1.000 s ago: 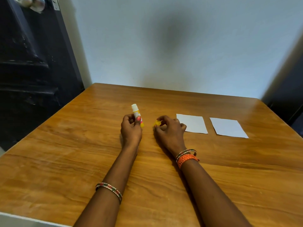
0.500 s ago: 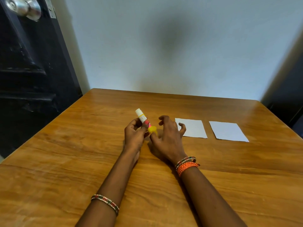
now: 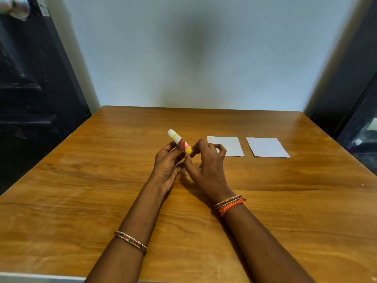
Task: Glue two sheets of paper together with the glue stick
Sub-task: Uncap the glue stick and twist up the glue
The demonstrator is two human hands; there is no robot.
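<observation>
Your left hand (image 3: 166, 167) grips the glue stick (image 3: 179, 141), tilted, white end up and away from you. Your right hand (image 3: 206, 162) pinches its yellow end, fingers curled. Just beyond that hand's fingers: first paper sheet (image 3: 228, 147) flat on the desk (image 3: 81, 180); second sheet (image 3: 267, 147) further right, apart.

On the desk (image 3: 81, 190), two paper sheets lie side by side at the far right, the left sheet (image 3: 230, 146) just right of both hands, the right sheet (image 3: 267, 148) apart beyond it.
</observation>
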